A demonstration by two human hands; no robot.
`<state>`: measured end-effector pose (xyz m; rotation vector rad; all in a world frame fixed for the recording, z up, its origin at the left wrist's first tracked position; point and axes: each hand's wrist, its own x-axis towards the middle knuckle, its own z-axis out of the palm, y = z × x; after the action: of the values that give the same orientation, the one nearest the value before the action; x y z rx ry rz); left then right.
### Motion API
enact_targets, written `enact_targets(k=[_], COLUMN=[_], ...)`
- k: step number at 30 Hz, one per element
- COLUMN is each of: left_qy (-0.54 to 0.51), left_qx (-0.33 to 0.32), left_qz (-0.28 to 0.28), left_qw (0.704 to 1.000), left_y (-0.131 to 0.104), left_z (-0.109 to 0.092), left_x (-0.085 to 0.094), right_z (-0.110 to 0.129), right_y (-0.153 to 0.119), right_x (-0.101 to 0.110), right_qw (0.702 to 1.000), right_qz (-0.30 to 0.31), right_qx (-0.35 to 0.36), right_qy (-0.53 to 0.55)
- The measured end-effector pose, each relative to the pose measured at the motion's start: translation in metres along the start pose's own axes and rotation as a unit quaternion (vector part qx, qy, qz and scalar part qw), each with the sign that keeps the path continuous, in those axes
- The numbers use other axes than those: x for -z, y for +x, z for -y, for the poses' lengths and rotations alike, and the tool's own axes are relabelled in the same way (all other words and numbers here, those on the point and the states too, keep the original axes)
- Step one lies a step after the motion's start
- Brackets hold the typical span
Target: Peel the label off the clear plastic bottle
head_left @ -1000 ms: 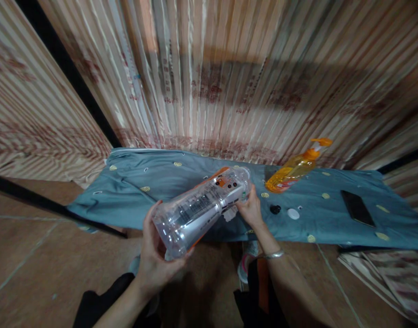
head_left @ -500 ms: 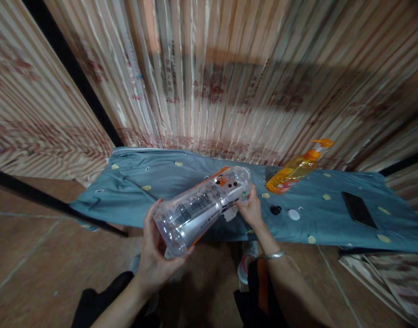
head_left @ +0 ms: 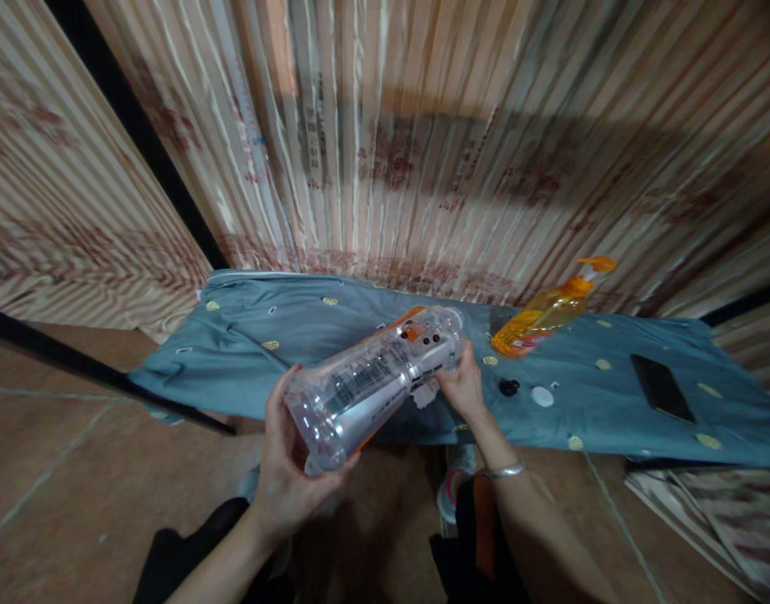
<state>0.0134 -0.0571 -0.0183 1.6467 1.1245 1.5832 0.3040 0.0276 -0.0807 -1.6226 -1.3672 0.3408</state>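
Observation:
A large clear plastic bottle [head_left: 376,386] with a silver and orange label is held tilted between my hands, over the front of the cloth-covered surface. My left hand [head_left: 297,470] is wrapped round its wide base at the lower left. Near the narrower upper end, my right hand [head_left: 464,382] grips the other side, its fingers partly hidden behind the bottle. A ragged piece of label [head_left: 424,393] hangs beside that hand. To the right lie a small black object [head_left: 508,387] and a white disc [head_left: 542,396].
A yellow pump bottle [head_left: 539,320] stands at the back right of the teal cloth [head_left: 297,323]. A black phone [head_left: 662,387] lies further right. Black poles [head_left: 139,143] and a striped curtain [head_left: 423,168] border the surface. My feet and legs are below its front edge.

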Motion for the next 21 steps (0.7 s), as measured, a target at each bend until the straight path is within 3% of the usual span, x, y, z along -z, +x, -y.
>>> enact_targets(k=[12,21], left_qy=[-0.002,0.004], left_qx=[0.036,0.028], left_qz=[-0.006,-0.001], left_qw=[0.999,1.0], left_y=[0.0,0.0015], left_z=[-0.0001,-0.0019], left_x=[0.0,0.0006], right_z=[0.0013,-0.003], right_y=[-0.0005,-0.0009], right_x=[0.0006,-0.001], right_qw=[1.0,1.0], right_qz=[-0.003,-0.01], right_qx=[0.0,0.01], right_qy=[0.01,-0.007])
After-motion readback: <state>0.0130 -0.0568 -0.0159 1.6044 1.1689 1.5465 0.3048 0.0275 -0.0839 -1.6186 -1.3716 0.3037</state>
